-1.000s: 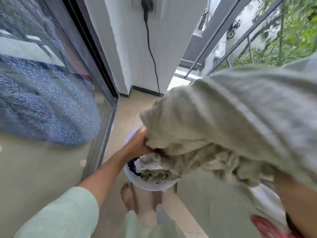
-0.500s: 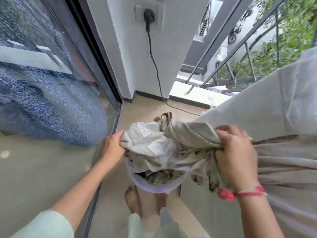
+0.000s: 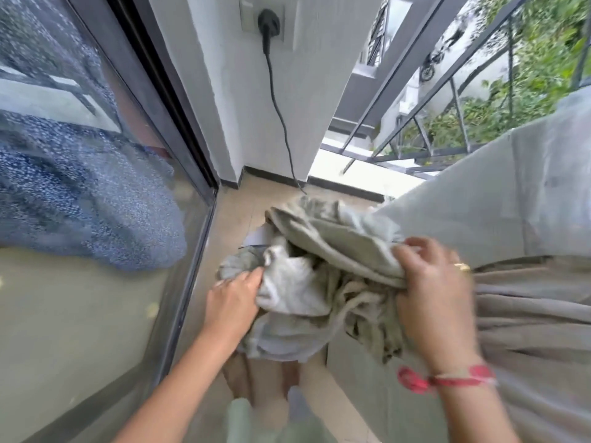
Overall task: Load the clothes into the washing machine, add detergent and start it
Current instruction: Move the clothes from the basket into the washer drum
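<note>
At the far left of my feed stood a tall dark-framed sliding glass door (image 3: 96, 282), reflecting something blue and speckled. Right of it, the left hand (image 3: 233, 298) had its fingers curled into the pale near edge of a bundle of crumpled grey-beige clothes (image 3: 319, 260), pinching a fold. I judged the two-handed hold was meant to gather the whole loose heap in one lift, so nothing trailed on the beige tiled floor (image 3: 243, 203).

The bundle hung over a round white plastic tub (image 3: 256, 239). Only a slip of its rim showed behind the cloth, and I could not tell what else lay inside. Behind, a black power cable (image 3: 278, 107) ran down from a grey wall socket (image 3: 268, 24), presumably feeding the machine.

The right hand (image 3: 431, 295), wearing a gold ring (image 3: 462, 266) and a red thread wristband (image 3: 447, 380), clamped a thick olive-grey fold from above, knuckles up. Farthest right, a big grey fabric-draped shape (image 3: 511, 203) met the bundle. I took it for the covered washing machine, though no drum or lid showed. So the clothes were in both hands above the tub, not yet loaded, and no detergent was in view.
</note>
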### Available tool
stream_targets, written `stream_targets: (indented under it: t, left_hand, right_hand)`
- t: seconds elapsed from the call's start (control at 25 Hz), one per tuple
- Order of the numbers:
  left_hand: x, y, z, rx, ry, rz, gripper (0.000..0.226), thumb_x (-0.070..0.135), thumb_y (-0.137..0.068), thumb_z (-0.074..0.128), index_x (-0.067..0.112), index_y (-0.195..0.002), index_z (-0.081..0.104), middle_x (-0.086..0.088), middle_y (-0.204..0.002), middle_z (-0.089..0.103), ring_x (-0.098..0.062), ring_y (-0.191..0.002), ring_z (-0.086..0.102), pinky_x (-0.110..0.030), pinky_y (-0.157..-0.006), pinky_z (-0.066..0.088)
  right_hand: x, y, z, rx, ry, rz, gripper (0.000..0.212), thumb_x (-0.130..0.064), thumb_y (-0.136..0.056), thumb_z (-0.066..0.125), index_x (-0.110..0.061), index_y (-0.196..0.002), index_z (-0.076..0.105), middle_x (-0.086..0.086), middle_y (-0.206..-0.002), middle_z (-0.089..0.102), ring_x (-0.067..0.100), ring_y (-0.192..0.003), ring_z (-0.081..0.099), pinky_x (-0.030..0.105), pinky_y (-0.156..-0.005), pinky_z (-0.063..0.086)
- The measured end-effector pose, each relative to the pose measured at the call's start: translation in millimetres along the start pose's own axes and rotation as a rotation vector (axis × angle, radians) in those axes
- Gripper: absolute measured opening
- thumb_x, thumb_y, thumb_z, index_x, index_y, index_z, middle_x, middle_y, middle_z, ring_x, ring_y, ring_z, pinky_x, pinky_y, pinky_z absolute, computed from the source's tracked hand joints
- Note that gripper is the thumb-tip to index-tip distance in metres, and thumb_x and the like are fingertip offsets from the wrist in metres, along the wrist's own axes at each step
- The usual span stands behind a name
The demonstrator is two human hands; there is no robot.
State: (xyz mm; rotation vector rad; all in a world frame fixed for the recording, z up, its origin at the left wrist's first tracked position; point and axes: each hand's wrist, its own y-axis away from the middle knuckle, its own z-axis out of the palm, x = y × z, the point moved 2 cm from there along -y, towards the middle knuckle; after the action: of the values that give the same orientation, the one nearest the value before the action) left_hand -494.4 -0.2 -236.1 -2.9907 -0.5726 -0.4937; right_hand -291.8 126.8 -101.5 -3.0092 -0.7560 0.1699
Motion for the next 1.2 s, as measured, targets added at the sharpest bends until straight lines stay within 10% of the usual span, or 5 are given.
stream_targets:
  t: [0.32,0.56,0.68,0.8,1.2]
  left_hand:
    - [-58,91,135,-0.831,-0.023,-0.047,0.089,0.031,-0.074,0.072,0.023,-0.146,0.021,-0.009,-0.148,0.03,-0.027,-0.127,0.046,-0.036,-0.101,0.04]
    - [-105,50,134,-0.443,-0.064,-0.079,0.124,0.043,-0.059,0.082,0.032,-0.147,-0.006,-0.013,-0.158,0.005,-0.034,-0.145,0.007,-0.053,-0.113,0.015]
    - [-120,40,174,-0.829,-0.32,0.075,0.129,0.057,-0.062,0.074,0.031,-0.143,-0.023,-0.011,-0.151,-0.031,-0.034,-0.14,-0.023,-0.058,-0.113,0.0]
    - [-118,44,205,-0.949,-0.276,0.084,0.087,0.033,-0.077,0.07,0.029,-0.146,0.017,-0.014,-0.154,-0.022,-0.041,-0.138,-0.025,-0.059,-0.112,0.009]
    - [-21,31,64,-0.61,0.049,0.007,0.052,0.005,-0.081,0.05,0.037,-0.116,0.031,-0.008,-0.11,0.051,-0.035,-0.096,0.06,-0.041,-0.07,0.044]
  right_hand:
    - [-6,121,219,-0.956,0.25,-0.114,0.061,-0.025,-0.078,0.07,-0.02,-0.134,0.047,0.017,-0.147,0.035,0.032,-0.132,0.039,0.059,-0.108,0.019]
    - [-68,61,236,-0.379,-0.056,-0.115,0.084,-0.048,-0.063,0.075,-0.025,-0.136,0.04,0.013,-0.148,0.033,0.039,-0.133,0.035,0.054,-0.101,0.036]
    - [-93,50,315,-0.844,0.055,-0.14,0.122,-0.054,-0.064,0.075,-0.037,-0.147,-0.013,0.004,-0.157,-0.018,0.049,-0.139,-0.012,0.074,-0.101,0.011]
    - [-87,67,375,-0.935,0.142,-0.212,0.078,-0.035,-0.082,0.063,-0.032,-0.145,0.017,0.004,-0.152,0.012,0.049,-0.135,0.02,0.067,-0.097,0.028]
    - [-23,62,219,-0.432,-0.45,0.1,0.03,-0.009,-0.068,0.053,-0.024,-0.093,0.06,0.009,-0.088,0.057,0.037,-0.077,0.056,0.033,-0.063,0.036]
